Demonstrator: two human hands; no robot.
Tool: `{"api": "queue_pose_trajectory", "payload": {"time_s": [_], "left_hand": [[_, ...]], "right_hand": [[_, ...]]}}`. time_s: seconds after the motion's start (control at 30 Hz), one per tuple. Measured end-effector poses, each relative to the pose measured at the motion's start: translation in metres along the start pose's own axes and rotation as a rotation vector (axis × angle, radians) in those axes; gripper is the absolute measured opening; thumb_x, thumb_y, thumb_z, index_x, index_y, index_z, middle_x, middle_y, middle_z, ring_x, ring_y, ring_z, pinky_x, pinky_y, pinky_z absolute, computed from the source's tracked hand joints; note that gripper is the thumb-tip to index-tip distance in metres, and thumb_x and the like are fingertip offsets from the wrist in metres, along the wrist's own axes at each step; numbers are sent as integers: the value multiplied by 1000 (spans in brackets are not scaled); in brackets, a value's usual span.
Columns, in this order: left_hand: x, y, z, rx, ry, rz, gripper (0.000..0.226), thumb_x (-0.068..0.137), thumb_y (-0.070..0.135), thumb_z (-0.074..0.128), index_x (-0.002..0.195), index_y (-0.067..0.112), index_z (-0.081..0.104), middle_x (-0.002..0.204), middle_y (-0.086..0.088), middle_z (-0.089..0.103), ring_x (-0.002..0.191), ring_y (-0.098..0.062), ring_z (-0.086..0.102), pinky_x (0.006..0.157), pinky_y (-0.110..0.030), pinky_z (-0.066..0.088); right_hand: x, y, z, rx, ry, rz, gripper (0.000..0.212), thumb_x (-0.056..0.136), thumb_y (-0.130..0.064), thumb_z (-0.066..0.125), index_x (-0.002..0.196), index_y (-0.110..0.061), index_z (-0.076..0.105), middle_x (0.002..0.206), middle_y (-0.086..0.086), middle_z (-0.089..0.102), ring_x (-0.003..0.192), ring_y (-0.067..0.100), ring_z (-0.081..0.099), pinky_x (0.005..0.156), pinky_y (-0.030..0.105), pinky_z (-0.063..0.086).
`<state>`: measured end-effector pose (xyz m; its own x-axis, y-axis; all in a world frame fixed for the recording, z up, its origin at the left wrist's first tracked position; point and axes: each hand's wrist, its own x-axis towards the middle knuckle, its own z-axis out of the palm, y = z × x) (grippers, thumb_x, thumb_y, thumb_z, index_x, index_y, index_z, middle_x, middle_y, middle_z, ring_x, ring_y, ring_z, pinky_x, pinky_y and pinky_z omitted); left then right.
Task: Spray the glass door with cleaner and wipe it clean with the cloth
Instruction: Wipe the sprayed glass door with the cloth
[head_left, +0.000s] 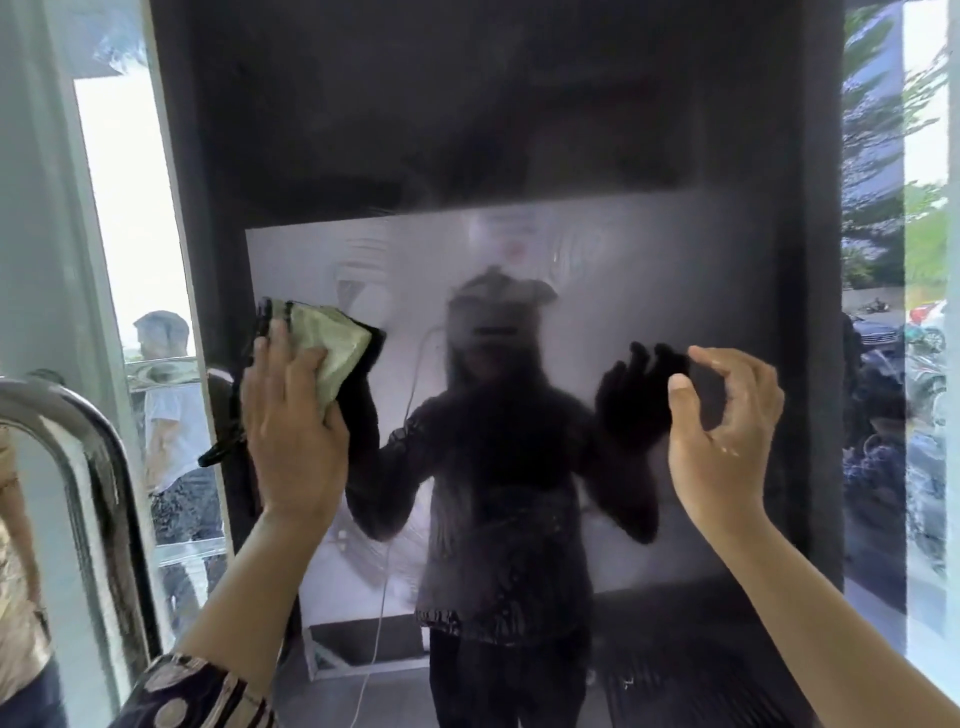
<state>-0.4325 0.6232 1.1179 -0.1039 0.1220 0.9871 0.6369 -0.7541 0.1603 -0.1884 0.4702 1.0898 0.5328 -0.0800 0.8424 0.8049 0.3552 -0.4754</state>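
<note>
The glass door (649, 249) fills the view, hazy and smeared, with a dark reflection of a person in its middle. My left hand (293, 431) presses a folded pale green cloth (332, 343) flat against the glass at the left. My right hand (724, 431) is raised at the right, close to the glass, fingers curled and apart, holding nothing. No spray bottle is in view.
A curved steel door handle (78, 467) stands at the lower left. A dark frame (821, 312) borders the pane on the right. Behind the left side pane stands a person in a light shirt (166, 405). Parked vehicles (893, 364) show at the right.
</note>
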Motion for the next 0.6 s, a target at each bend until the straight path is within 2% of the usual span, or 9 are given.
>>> {"api": "queue_pose_trajectory", "payload": {"time_s": [0.07, 0.17, 0.23, 0.3, 0.37, 0.5, 0.6], "left_hand": [[-11, 1, 5, -13, -118, 47, 51, 74, -12, 56, 123, -1, 46, 142, -22, 35, 133, -37, 27, 108, -52, 24], [-39, -6, 9, 138, -228, 274, 48, 86, 6, 45, 132, -3, 38, 139, -27, 36, 130, -36, 32, 109, -46, 24], [-55, -19, 7, 190, -264, 349, 48, 87, 13, 37, 132, -4, 37, 136, -28, 39, 127, -38, 36, 110, -40, 20], [-65, -33, 3, 198, -260, 361, 49, 86, 12, 36, 132, -5, 35, 136, -28, 39, 126, -38, 37, 110, -36, 16], [-72, -43, 2, 185, -200, 252, 50, 86, 10, 35, 133, -7, 32, 138, -29, 35, 128, -39, 35, 109, -40, 19], [-77, -35, 10, 149, -64, -106, 55, 90, 19, 34, 134, -13, 27, 139, -33, 30, 130, -44, 29, 108, -50, 22], [-88, -8, 24, 167, -99, -81, 56, 90, 23, 33, 133, -14, 29, 138, -35, 31, 128, -47, 30, 107, -50, 20]], "right_hand": [[-2, 4, -3, -18, 2, -21, 25, 83, -17, 52, 106, -8, 59, 111, 6, 49, 106, 13, 38, 101, 45, 33], [-6, 9, -7, -41, 5, -41, 26, 85, -20, 50, 107, -9, 58, 110, 0, 46, 108, 16, 38, 101, 50, 32], [-8, 13, -10, -70, 11, -61, 30, 85, -25, 47, 106, -7, 59, 111, 6, 49, 109, 23, 41, 102, 48, 31], [-11, 17, -11, -117, 16, -85, 33, 85, -27, 46, 106, -5, 59, 114, 14, 51, 111, 29, 42, 103, 37, 26], [-13, 24, -13, -191, 31, -98, 32, 85, -25, 47, 107, -5, 59, 119, 17, 50, 116, 31, 40, 103, 35, 20], [-14, 51, -22, -364, 66, -56, 36, 87, -18, 47, 120, -3, 52, 140, 20, 36, 134, 36, 23, 106, 50, 14], [-13, 77, -34, -433, 86, 3, 45, 89, -21, 42, 131, -4, 41, 148, 20, 23, 138, 36, 15, 109, 51, 12]]}}
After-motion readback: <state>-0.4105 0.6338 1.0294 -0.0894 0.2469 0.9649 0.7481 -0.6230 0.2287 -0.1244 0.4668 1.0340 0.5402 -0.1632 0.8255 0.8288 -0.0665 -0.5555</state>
